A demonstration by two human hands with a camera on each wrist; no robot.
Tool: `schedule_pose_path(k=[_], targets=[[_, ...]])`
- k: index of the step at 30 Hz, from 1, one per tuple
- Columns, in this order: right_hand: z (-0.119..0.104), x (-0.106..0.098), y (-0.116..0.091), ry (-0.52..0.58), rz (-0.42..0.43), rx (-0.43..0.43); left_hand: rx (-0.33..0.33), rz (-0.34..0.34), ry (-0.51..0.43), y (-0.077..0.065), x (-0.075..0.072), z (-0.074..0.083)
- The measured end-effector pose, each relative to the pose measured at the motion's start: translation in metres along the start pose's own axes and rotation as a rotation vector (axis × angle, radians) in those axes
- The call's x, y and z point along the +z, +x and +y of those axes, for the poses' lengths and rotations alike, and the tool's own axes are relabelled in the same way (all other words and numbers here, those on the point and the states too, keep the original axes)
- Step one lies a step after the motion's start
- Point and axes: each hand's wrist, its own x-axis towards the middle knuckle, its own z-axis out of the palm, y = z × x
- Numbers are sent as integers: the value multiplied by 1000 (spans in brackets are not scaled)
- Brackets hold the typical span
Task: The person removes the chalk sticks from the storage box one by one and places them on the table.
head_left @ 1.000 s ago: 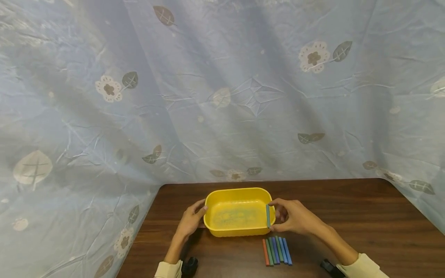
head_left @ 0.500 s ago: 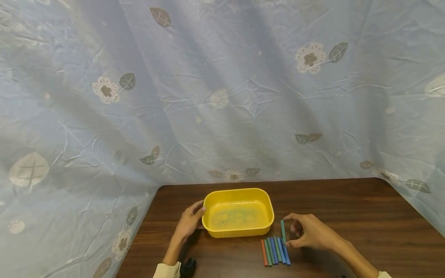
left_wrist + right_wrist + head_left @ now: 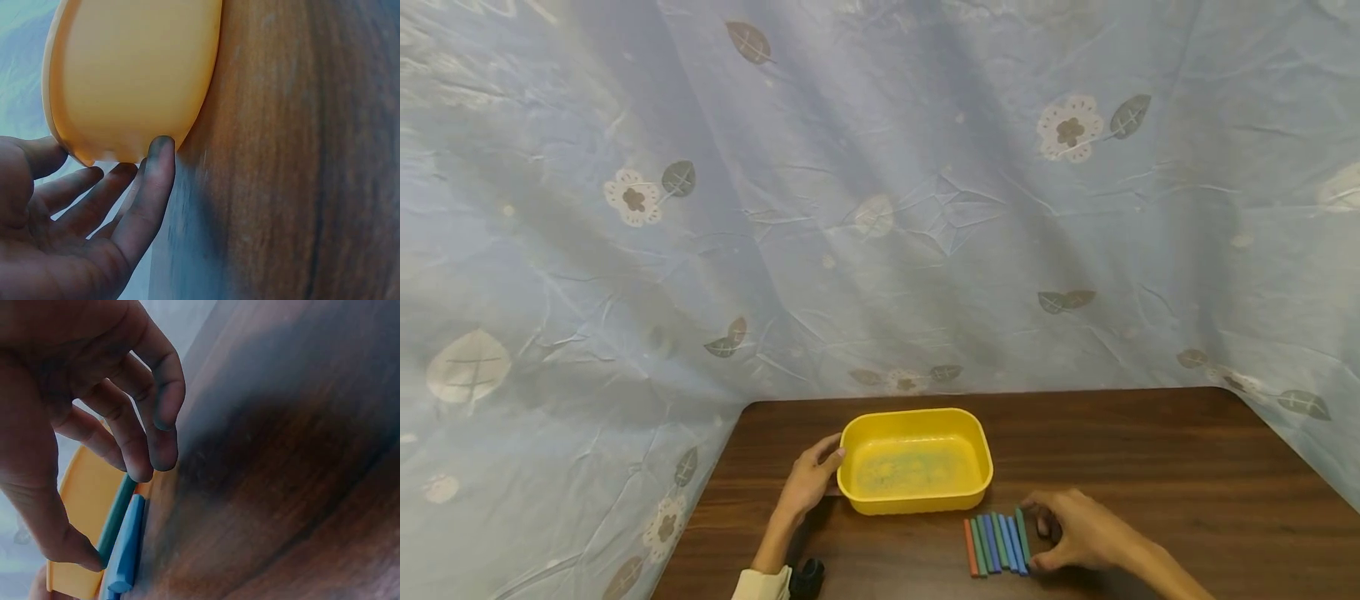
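In the head view my left hand (image 3: 807, 481) grips the left end of a yellow plastic tub (image 3: 917, 505), thumb at the rim. The left wrist view shows the fingers against the tub's outer wall (image 3: 134, 81). My right hand (image 3: 1084, 528) pinches a green chalk stick (image 3: 1023, 537) by its two ends, between thumb and forefinger. That stick is at the right end of a row of chalk sticks in front of the tub: orange (image 3: 972, 548), green and blue ones. A blue chalk stick (image 3: 128, 544) lies close beside it in the right wrist view.
Everything stands on a dark brown wood-grain table (image 3: 1120, 450). Behind it hangs a pale blue curtain (image 3: 880, 292) with flower and leaf prints. A black wrist strap (image 3: 807, 577) is on the left wrist. Coloured smudges mark the tub's floor (image 3: 913, 473).
My right hand has carried the green chalk stick from the tub's right rim down and right to the end of the row. The left hand has stayed on the tub.
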Motion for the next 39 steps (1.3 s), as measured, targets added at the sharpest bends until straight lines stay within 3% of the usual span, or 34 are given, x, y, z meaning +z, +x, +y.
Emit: schedule_pose_path(k=[23, 39], targets=[[2, 10, 2, 15, -27, 21, 11, -16, -14, -2, -2, 0], [2, 12, -6, 25, -13, 16, 28, -33, 48, 2, -7, -5]])
